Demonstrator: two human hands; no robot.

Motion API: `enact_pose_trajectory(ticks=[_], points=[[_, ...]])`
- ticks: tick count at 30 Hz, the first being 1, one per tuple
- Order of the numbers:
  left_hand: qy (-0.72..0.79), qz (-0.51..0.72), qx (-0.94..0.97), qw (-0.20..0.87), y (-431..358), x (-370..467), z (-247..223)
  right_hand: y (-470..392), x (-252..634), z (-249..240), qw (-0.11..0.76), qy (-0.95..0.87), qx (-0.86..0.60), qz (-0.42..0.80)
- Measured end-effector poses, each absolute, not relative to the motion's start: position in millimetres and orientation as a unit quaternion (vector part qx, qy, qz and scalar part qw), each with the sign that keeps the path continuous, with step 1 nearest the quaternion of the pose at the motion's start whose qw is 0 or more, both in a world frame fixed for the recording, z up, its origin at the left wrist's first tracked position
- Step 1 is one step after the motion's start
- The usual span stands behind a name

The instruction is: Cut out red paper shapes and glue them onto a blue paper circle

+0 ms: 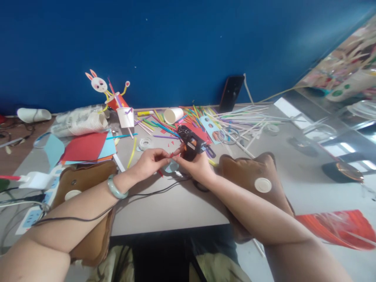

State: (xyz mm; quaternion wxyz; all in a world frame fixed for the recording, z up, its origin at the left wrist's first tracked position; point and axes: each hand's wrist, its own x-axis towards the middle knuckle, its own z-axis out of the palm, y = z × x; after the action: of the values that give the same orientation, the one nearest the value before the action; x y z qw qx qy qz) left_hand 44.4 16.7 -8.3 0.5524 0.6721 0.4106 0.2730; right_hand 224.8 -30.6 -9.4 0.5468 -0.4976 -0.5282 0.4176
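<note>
My left hand [153, 161], below a green bangle [116, 188], pinches a small red piece [172, 155] between thumb and fingertips. My right hand [196, 163] holds a black glue gun [191, 141] and its thumb and fingertip meet the same red piece. Just under the fingertips lies a clear round disc [171, 167]. Tiny red scraps [172, 143] sit on the table beyond, near a roll of tape [145, 144]. A black cord [152, 193] runs under my hands and over my left forearm.
Two brown cushions [249, 176] flank the table. Behind are a rabbit figure [99, 84] in paper cups [125, 117], colored sticks [188, 117], red paper [84, 148], stacked cups [82, 124] and a leaning phone [231, 93]. A power strip [32, 219] is at left.
</note>
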Motion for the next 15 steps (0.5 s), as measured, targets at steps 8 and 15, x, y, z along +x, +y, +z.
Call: enact_pose_trajectory(ticks=[8, 15], points=[[0.394, 0.274, 0.723, 0.497, 12.9, 43.6, -8.9, -29.3, 224.1, -6.6, 0.551, -0.509, -0.499, 0.434], [0.41, 0.306, 0.756, 0.409, 10.8, 38.1, -1.1, -20.1, 232.2, -8.4, 0.494, -0.518, -0.57, 0.403]])
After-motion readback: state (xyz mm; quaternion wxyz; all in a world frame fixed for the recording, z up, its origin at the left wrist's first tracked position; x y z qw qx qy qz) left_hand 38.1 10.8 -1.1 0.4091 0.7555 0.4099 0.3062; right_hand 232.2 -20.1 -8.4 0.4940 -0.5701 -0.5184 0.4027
